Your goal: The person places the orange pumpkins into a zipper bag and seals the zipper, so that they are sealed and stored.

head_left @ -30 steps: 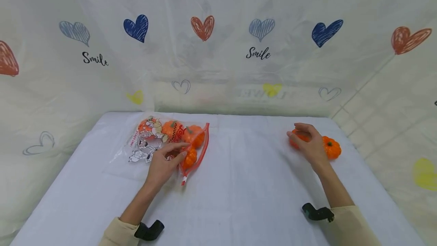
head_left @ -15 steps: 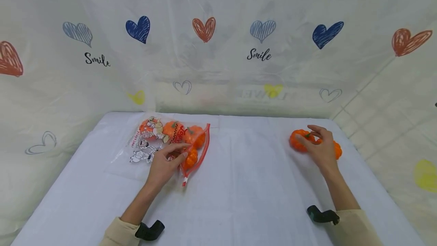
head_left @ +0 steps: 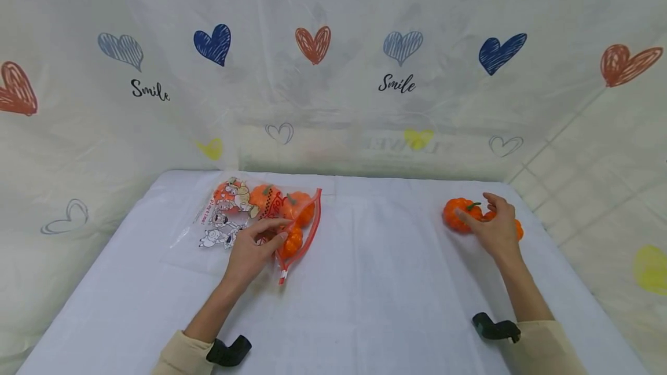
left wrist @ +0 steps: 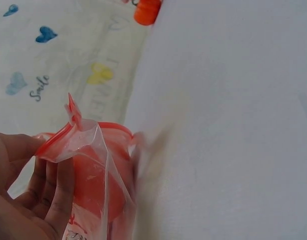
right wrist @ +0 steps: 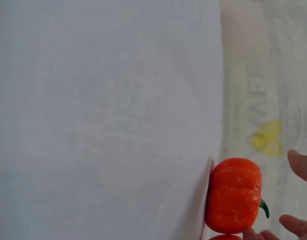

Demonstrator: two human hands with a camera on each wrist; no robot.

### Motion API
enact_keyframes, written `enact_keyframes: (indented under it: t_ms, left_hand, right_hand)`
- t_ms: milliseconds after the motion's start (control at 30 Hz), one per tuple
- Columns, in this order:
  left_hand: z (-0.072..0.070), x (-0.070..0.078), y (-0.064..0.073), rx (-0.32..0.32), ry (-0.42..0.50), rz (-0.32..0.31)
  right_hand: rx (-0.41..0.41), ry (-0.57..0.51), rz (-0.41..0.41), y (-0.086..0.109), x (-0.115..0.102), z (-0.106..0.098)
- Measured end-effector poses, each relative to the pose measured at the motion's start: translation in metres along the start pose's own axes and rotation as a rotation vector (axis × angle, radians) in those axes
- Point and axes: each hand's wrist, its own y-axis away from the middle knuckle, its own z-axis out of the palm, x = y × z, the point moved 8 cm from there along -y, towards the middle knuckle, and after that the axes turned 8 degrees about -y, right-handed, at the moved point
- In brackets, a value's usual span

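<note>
My left hand [head_left: 252, 250] pinches the red-edged mouth of a clear printed zip bag [head_left: 315, 224] lying at the back left of the table. Several orange toy pumpkins [head_left: 299, 207] are inside it. In the left wrist view the thumb and fingers grip the red zip strip [left wrist: 58, 142], and the bag's mouth gapes a little. Over on the right, my right hand [head_left: 497, 233] hovers with thumb and fingers spread. A toy pumpkin [head_left: 454, 215] with a green stem sits by the thumb, and another pumpkin [head_left: 520, 229] is partly hidden behind the hand. Orange also shows between the fingers.
A white cloth [head_left: 354, 294] covers the table. Behind it hangs a pale sheet [head_left: 344, 91] printed with hearts and "Smile", which continues down both sides. A black curved piece [head_left: 229, 352] is attached at each wrist, by the beige sleeves.
My right hand has moved right, from over the left pumpkin toward the pumpkins beside it, uncovering the left one. The left hand stays at the bag's mouth.
</note>
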Motion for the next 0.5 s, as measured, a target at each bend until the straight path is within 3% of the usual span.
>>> enact_keyframes:
  t_ms: [300,500]
  left_hand:
    - [-0.001,0.001,0.000,-0.002,-0.002,0.002]
    - [0.000,-0.001,0.000,-0.008,-0.003,-0.007]
  right_hand:
    - [-0.159,0.096,-0.007,-0.004,-0.001,0.008]
    - [-0.224,0.079,-0.025,-0.002,-0.002,0.015]
